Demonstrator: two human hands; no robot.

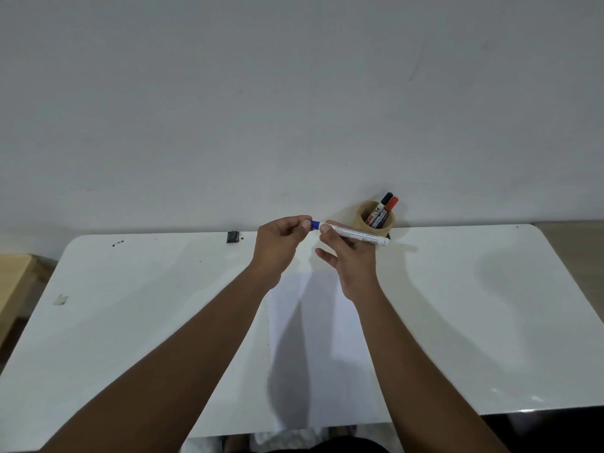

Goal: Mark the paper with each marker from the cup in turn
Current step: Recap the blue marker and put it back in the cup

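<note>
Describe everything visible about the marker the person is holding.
The blue marker has a white printed barrel and a blue cap. It is held roughly level above the table, near the cup. The right hand grips the barrel; the left hand pinches the cap end. Whether the cap is seated or coming off cannot be told.

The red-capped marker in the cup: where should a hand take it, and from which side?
Pinch the red-capped marker at its cap, the part standing clear above the cup rim. Come from above and the right, since the black-capped marker leans against its left side.
</note>
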